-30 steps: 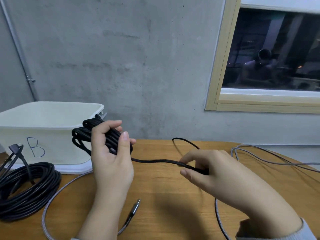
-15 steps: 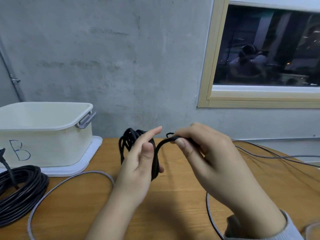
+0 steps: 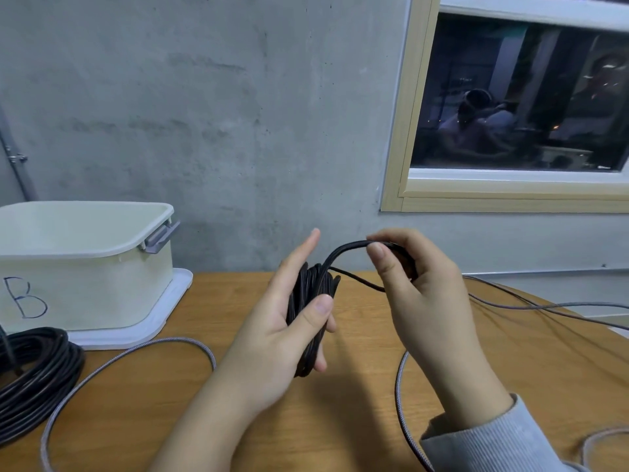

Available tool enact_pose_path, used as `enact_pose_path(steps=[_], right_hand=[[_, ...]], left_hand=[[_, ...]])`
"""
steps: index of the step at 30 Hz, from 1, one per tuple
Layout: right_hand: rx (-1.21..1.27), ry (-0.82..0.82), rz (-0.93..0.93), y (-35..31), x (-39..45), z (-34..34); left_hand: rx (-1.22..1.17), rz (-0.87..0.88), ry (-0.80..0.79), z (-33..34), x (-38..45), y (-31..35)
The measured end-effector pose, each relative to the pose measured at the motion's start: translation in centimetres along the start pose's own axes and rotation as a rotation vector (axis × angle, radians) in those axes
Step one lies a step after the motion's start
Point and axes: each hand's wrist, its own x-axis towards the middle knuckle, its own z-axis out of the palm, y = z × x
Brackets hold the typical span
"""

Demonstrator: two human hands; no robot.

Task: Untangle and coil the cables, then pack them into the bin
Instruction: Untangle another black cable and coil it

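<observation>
Gripping a small bundle of black cable (image 3: 311,311), the left hand (image 3: 289,321) kept its thumb pressed across the loops while its index finger pointed up and away from them, the bundle raised above the tabletop (image 3: 340,420). Just to the bundle's right, the right hand (image 3: 418,294) pinched the same cable's free strand between thumb and curled fingers, so that the strand arched up from the top of the bundle into that grip; a thinner length of it dipped below the arch and ran behind the right hand. A grey ribbed sleeve (image 3: 490,437) covered the right wrist. Well to the left of the bundle stood the cream bin (image 3: 88,284), marked with a handwritten B, on a white lid (image 3: 163,315) lying flat beneath it, with a grey latch at its near corner. Left of the bundle and nearer the camera than the bin, a large black coil (image 3: 34,376) lay at the tabletop's edge. A grey braided cable (image 3: 143,352) curved over the wood below the bundle from the left, and another stretch of braided cable ran under the right forearm. Thin grey cables (image 3: 544,306) trailed away to the bundle's right. Behind everything rose a concrete wall (image 3: 204,114) with a wood-framed window (image 3: 510,192).
</observation>
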Motion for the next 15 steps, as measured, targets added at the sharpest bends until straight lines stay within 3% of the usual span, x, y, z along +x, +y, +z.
enact_pose_path(steps=[8,15], right_hand=[[-0.024,-0.178,0.113,1.8,-0.2,1.1],[0.041,-0.292,0.168,2.0,-0.1,1.3]], left_hand=[[-0.386,0.013,-0.041,-1.2,0.1,0.4],[-0.726,0.049,-0.204,-1.7,0.2,0.9]])
